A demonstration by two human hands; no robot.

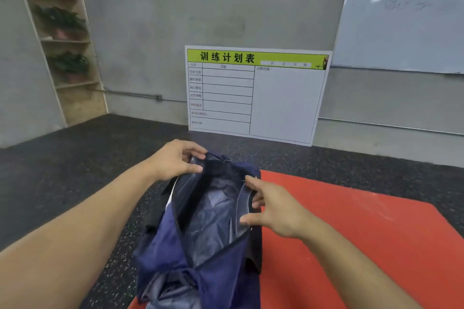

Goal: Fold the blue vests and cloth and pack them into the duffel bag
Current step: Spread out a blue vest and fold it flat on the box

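Now the left hand pinches the duffel bag rim at eleven o'clock while the right hand grips its three o'clock edge, the opened bag straddling floor and red mat.

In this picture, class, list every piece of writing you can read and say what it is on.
"训练计划表": green header of the leaning board.
Board's table rows and right column heading: too small and blurred to read.
Whiteboard scribbles: illegible.
Duffel bag: no text visible.
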